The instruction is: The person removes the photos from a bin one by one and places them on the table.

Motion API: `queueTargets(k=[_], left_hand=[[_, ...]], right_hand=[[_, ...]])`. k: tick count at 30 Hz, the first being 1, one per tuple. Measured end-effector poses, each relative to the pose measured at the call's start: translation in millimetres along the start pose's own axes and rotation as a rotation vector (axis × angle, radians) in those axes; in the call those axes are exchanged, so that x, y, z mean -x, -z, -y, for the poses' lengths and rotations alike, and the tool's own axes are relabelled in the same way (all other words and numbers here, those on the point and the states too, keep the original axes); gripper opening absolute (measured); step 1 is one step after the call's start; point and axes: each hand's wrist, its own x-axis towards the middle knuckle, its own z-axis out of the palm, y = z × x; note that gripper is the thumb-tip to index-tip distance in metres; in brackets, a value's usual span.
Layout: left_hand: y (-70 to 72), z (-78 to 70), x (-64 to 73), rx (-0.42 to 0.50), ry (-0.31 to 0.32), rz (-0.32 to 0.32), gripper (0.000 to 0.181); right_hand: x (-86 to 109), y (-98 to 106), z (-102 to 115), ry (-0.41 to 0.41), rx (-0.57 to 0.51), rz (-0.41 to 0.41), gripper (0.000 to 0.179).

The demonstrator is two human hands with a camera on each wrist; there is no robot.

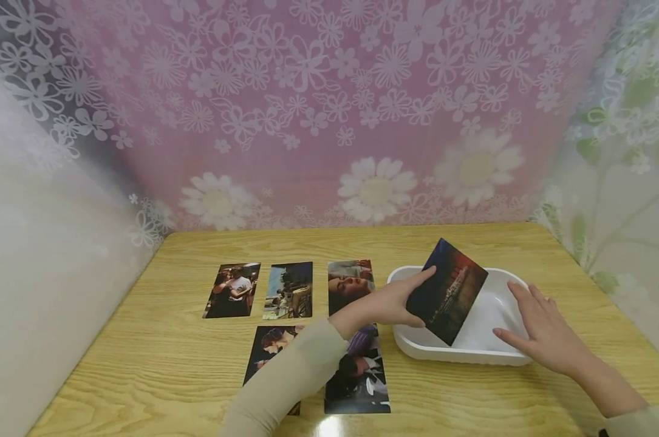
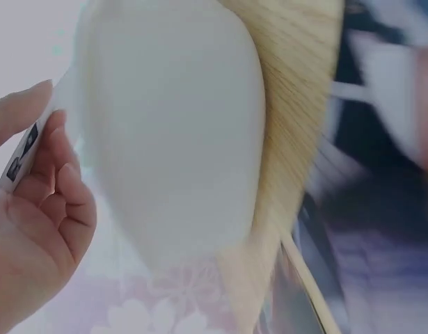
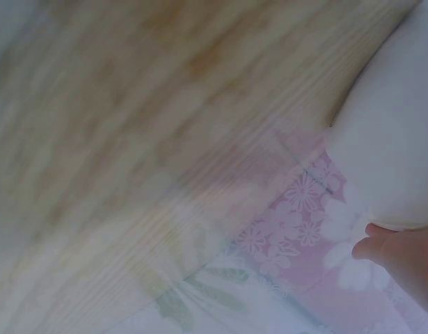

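My left hand (image 1: pixel 396 303) grips a dark photo card (image 1: pixel 449 291) by its left side, tilted above the white plastic tray (image 1: pixel 460 358). The card's face shows a lit ship under red and blue light. In the left wrist view, the thumb and curled fingers pinch the card (image 2: pixel 22 156), seen nearly edge-on. My right hand (image 1: pixel 550 334) is at the tray's right end, fingers spread and holding nothing. Only some of its fingers (image 3: pixel 387 243) show in the right wrist view, beside the white tray (image 3: pixel 394 125).
On the wood-grain table (image 1: pixel 160 364) lie a dancing-couple photo (image 1: pixel 232 290), a car photo (image 1: pixel 288 290) and a face photo (image 1: pixel 348 284). Nearer lie a dark photo (image 1: pixel 269 346), partly under my left arm, and another photo (image 1: pixel 359 382). Floral cloth (image 1: pixel 307 121) hangs behind.
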Motion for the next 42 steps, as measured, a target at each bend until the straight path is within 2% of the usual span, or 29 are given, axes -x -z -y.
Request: queueTargets(k=[6,11,18,21,24,28,33,38,42], left_hand=[[14.0,10.9,59.7,0.154,0.058,-0.159,0.101],[24.3,22.3,117.8,0.257,0.179,-0.258,0.101],[27.1,51.1,200.0,0.388,0.33,-0.397,0.097],[28.1,62.3,231.3,0.426,0.408,-0.458,0.099],[30.4,73.6,258.4,0.419,0.466,-0.49,0.1],[33.5,85.0,287.4,0.384,0.532,-0.49,0.099],[35.7,95.8,313.8,0.357,0.613,-0.48,0.099],[40.9,107.2,332.7,0.382,0.658,-0.478,0.101],[43.6,110.9,340.0,0.376,0.673,-0.456,0.102]], right_hand=[[0.3,-0.2,1.7,0.002,-0.007,0.005,0.087],[-1.3,1.4,2.2,0.001,-0.026,0.019,0.086],[-3.7,3.0,2.3,-0.004,-0.023,0.019,0.086],[-4.6,4.4,1.7,0.009,-0.016,0.013,0.086],[-5.5,5.3,1.4,0.013,-0.014,0.009,0.085],[-5.4,4.4,1.6,0.007,-0.015,0.008,0.085],[-4.0,2.9,1.8,0.015,-0.018,0.002,0.084],[-4.5,0.3,1.6,0.023,-0.019,0.0,0.083],[-4.5,-2.6,1.0,0.026,-0.016,0.004,0.083]])
